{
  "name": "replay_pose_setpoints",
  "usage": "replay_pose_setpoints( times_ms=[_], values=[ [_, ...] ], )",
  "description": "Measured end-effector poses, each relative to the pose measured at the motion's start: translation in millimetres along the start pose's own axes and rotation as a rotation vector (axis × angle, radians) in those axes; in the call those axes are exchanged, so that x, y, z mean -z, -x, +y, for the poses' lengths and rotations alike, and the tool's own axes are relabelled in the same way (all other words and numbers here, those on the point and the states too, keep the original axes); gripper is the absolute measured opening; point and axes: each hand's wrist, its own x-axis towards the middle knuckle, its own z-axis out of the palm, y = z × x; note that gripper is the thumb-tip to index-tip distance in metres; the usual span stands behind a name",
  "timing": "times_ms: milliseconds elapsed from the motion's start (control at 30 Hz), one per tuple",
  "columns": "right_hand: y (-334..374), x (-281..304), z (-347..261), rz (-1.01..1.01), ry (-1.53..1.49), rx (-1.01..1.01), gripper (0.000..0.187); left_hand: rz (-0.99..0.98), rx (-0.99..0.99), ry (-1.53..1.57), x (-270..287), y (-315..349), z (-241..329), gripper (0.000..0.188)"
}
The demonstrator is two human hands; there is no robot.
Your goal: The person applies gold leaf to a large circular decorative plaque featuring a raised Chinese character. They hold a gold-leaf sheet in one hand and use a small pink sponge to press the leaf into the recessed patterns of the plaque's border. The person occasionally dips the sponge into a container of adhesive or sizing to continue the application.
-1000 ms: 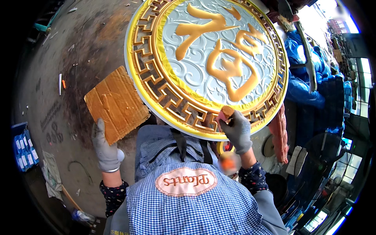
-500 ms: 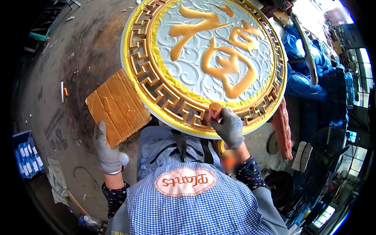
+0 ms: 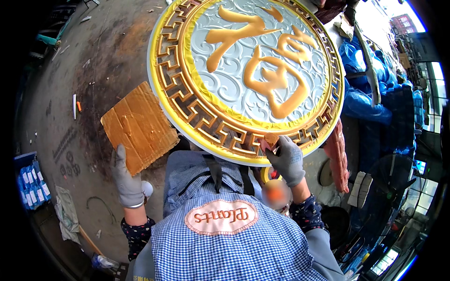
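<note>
My left hand (image 3: 126, 182), in a grey glove, grips a square piece of cardboard (image 3: 140, 126) by its near edge; golden-brown colour covers the cardboard. My gloved right hand (image 3: 289, 159) pinches a small pad (image 3: 270, 139), pinkish with a golden-brown face, against the near rim of a big round plaque. Its exact kind is partly hidden by the fingers. The plaque (image 3: 229, 89) has a pale grey-blue relief of scrolls with raised golden brush-style lettering. Around it runs a golden openwork fret border (image 3: 201, 122), edged in yellow, with crinkled yellow film along the inner ring.
Blue plastic-wrapped bundles (image 3: 363, 103) are piled at the right. Beside them hangs a pink wrapped roll (image 3: 338, 157). A blue bin of packets (image 3: 33, 187) stands at the far left. Small scraps lie on the stained floor (image 3: 70, 84). A standing fan (image 3: 391, 180) is at lower right.
My right hand has slid a little to the right along the plaque's near border with the pad. My left hand and the cardboard stay almost in place.
</note>
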Motion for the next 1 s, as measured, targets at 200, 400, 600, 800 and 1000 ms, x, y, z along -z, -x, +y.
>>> replay_pose_setpoints(
  times_ms=[200, 400, 600, 800, 1000],
  values=[
    [9, -19, 7, -0.017, -0.013, 0.303, 0.037, 0.020, 0.102, 0.122, 5, -1, -9, 0.070],
    [5, 4, -5, -0.007, 0.007, 0.226, 0.035, -0.055, -0.129, -0.189, 7, 1, -21, 0.071],
    [6, -13, -6, -0.060, 0.127, 0.250, 0.027, -0.079, -0.250, -0.307, 5, 3, -14, 0.071],
    [4, 4, -15, -0.001, 0.068, 0.208, 0.029, -0.077, -0.370, -0.371, 15, 10, -30, 0.071],
    [8, -20, -14, -0.080, 0.280, 0.322, 0.022, -0.089, -0.369, -0.421, 13, 12, -21, 0.068]
  ],
)
